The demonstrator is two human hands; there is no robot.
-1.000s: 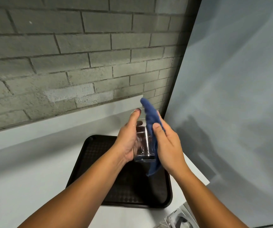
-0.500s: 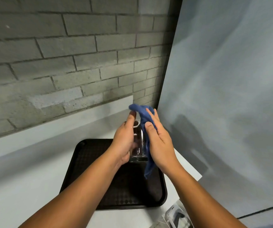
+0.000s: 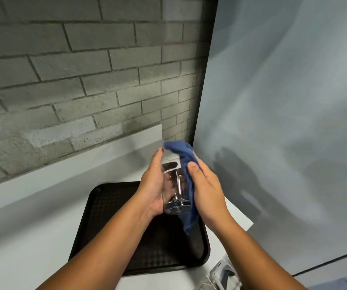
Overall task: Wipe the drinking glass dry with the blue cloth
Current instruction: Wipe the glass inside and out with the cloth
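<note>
A clear drinking glass [image 3: 175, 185] is held in the air above the black tray [image 3: 109, 222], tilted so its thick base faces me. My left hand [image 3: 152, 185] grips its left side, fingers stretched up along the wall. The blue cloth [image 3: 184, 155] drapes over the glass's far rim and down its right side, with a tail hanging below [image 3: 190, 223]. My right hand [image 3: 207, 191] presses the cloth flat against the right wall of the glass.
The tray lies on a white counter [image 3: 32, 237] that ends just right of it. A grey brick wall [image 3: 74, 80] stands behind, a pale panel [image 3: 283, 101] to the right. A white and grey object [image 3: 224, 275] sits at the counter's front right corner.
The cloth's upper end has folded down over the glass's rim instead of sticking up. More of the glass shows between my hands. The view shifted slightly.
</note>
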